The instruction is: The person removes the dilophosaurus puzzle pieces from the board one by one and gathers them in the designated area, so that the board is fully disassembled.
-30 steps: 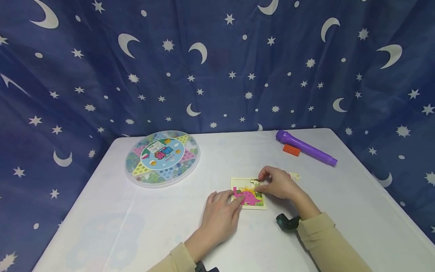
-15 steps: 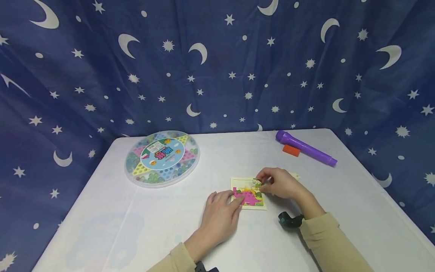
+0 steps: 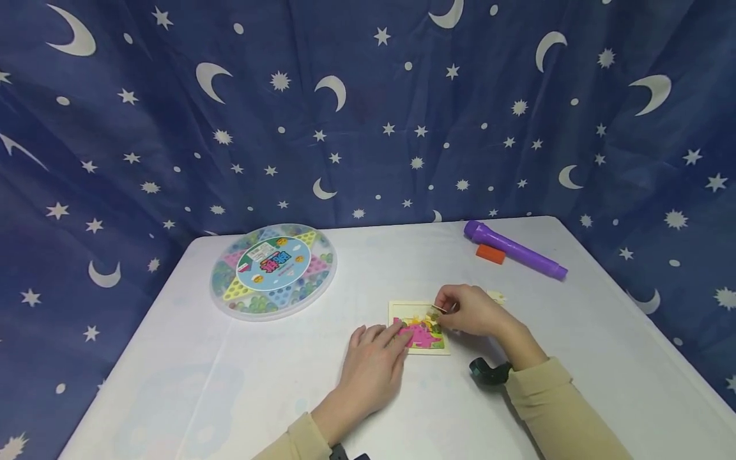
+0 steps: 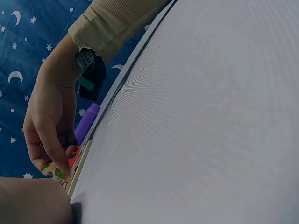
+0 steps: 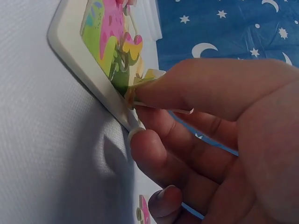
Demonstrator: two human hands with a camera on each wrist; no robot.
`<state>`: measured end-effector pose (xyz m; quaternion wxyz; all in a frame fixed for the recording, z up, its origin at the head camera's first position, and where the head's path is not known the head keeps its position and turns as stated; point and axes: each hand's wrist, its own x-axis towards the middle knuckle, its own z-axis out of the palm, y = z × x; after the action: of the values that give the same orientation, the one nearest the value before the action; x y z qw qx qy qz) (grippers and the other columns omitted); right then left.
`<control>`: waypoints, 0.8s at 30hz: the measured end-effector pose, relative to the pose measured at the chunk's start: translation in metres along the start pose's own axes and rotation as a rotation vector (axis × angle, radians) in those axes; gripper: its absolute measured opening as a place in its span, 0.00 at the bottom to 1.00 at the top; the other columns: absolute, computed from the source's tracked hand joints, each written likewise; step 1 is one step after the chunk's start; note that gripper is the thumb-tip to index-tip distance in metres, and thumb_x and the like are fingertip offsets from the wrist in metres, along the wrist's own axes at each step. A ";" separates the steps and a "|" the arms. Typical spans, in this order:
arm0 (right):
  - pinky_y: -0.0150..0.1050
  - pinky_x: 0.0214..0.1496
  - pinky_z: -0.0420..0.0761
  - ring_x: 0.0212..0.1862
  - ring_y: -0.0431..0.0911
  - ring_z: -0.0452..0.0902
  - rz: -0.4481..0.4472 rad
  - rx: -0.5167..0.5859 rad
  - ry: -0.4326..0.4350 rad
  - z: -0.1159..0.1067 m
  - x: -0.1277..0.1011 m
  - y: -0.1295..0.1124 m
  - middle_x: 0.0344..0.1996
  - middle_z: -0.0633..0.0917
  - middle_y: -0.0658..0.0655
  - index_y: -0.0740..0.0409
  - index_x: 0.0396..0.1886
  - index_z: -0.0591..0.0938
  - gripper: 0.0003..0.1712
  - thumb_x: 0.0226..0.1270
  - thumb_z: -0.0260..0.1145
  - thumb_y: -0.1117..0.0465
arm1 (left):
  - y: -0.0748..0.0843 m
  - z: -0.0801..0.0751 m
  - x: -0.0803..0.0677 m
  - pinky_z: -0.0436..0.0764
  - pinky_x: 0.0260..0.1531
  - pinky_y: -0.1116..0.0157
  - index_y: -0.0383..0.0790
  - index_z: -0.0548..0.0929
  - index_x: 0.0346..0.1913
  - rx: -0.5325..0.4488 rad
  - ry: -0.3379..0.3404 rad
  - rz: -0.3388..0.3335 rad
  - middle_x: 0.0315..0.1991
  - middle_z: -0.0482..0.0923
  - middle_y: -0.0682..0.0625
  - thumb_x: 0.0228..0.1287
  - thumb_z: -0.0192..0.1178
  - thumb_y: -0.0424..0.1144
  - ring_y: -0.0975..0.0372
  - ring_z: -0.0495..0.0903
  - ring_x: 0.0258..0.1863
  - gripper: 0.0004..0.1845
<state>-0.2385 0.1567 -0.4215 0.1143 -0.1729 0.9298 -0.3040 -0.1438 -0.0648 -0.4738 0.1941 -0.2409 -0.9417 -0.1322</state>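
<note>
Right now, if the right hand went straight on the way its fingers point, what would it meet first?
Most likely the puzzle board: the right hand overlaps its far right corner in the head view, though depth is unclear.

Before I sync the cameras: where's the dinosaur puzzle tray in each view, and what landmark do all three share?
Head: dinosaur puzzle tray right of and below centre, left hand on its left side.
Left wrist: tray at lower left, nearly edge-on, a pale strip.
Right wrist: tray at upper left, close up, cut off at the top.
Shared landmark: right hand, by the tray.
</note>
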 end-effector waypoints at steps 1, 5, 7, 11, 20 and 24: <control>0.38 0.24 0.74 0.24 0.44 0.73 -0.006 -0.001 0.003 0.000 0.000 0.000 0.24 0.78 0.49 0.49 0.30 0.78 0.10 0.50 0.71 0.62 | 0.000 0.000 0.000 0.60 0.56 0.46 0.54 0.77 0.58 0.004 -0.003 0.002 0.60 0.71 0.53 0.67 0.49 0.48 0.55 0.69 0.56 0.18; 0.38 0.25 0.74 0.25 0.44 0.73 -0.020 -0.014 -0.010 0.000 0.001 0.001 0.24 0.79 0.48 0.47 0.32 0.81 0.08 0.52 0.70 0.59 | -0.001 0.000 0.000 0.59 0.56 0.45 0.54 0.76 0.59 0.020 -0.020 0.006 0.60 0.71 0.54 0.68 0.48 0.48 0.55 0.69 0.56 0.19; 0.38 0.26 0.74 0.27 0.44 0.72 -0.035 -0.029 -0.010 0.000 0.002 0.001 0.24 0.79 0.47 0.46 0.33 0.82 0.07 0.53 0.70 0.59 | -0.001 0.000 0.001 0.59 0.57 0.45 0.55 0.75 0.60 0.031 -0.032 0.004 0.60 0.71 0.54 0.68 0.47 0.48 0.55 0.69 0.56 0.19; 0.38 0.27 0.73 0.27 0.43 0.71 -0.032 -0.059 -0.011 0.001 0.003 0.001 0.22 0.79 0.46 0.45 0.32 0.84 0.06 0.52 0.71 0.58 | 0.001 0.001 0.004 0.57 0.56 0.43 0.60 0.68 0.65 0.055 -0.076 -0.004 0.60 0.69 0.53 0.69 0.44 0.49 0.55 0.66 0.56 0.22; 0.38 0.26 0.73 0.26 0.44 0.72 -0.012 -0.041 -0.022 0.003 0.005 0.000 0.22 0.79 0.47 0.46 0.30 0.83 0.06 0.52 0.71 0.57 | 0.009 0.006 0.014 0.52 0.56 0.39 0.67 0.64 0.66 0.058 -0.110 -0.078 0.57 0.66 0.50 0.68 0.39 0.51 0.54 0.62 0.56 0.24; 0.38 0.26 0.72 0.26 0.44 0.71 -0.017 -0.040 -0.030 0.003 0.004 0.001 0.21 0.78 0.47 0.46 0.31 0.83 0.05 0.55 0.70 0.54 | 0.010 0.008 0.013 0.52 0.56 0.38 0.66 0.66 0.66 0.065 -0.123 -0.079 0.58 0.66 0.49 0.68 0.39 0.50 0.53 0.62 0.56 0.23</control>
<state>-0.2416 0.1549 -0.4250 0.1222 -0.1875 0.9324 -0.2837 -0.1518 -0.0486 -0.4734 0.1384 -0.2050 -0.9643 -0.0942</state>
